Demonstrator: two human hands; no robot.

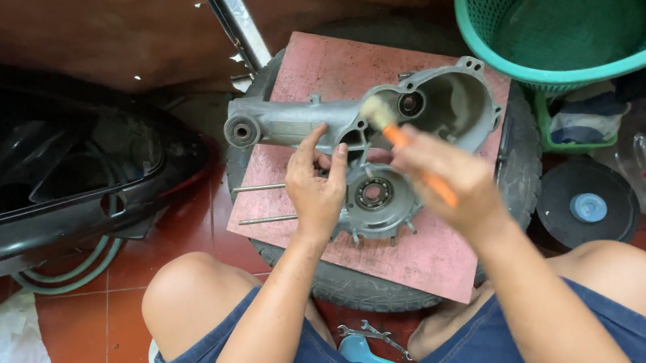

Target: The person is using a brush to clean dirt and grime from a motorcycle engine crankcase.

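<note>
A grey metal engine casing (432, 109) lies on a pink board (421, 257) that rests on a black tyre (521, 162). My left hand (316, 189) presses on the casing near its middle, fingers spread over the metal. In my right hand (448, 181) is a paintbrush with an orange handle (395, 137); its pale bristles touch the casing near a round bearing hole (411, 103). A second bearing (374, 193) sits in the lower round part of the casing.
Two long metal rods (259, 190) lie on the board's left side. A green plastic basket (575, 32) stands behind, a black scooter panel (50, 170) at the left. Spanners (373, 335) lie on the red tiled floor between my knees. A black disc (586, 206) lies at the right.
</note>
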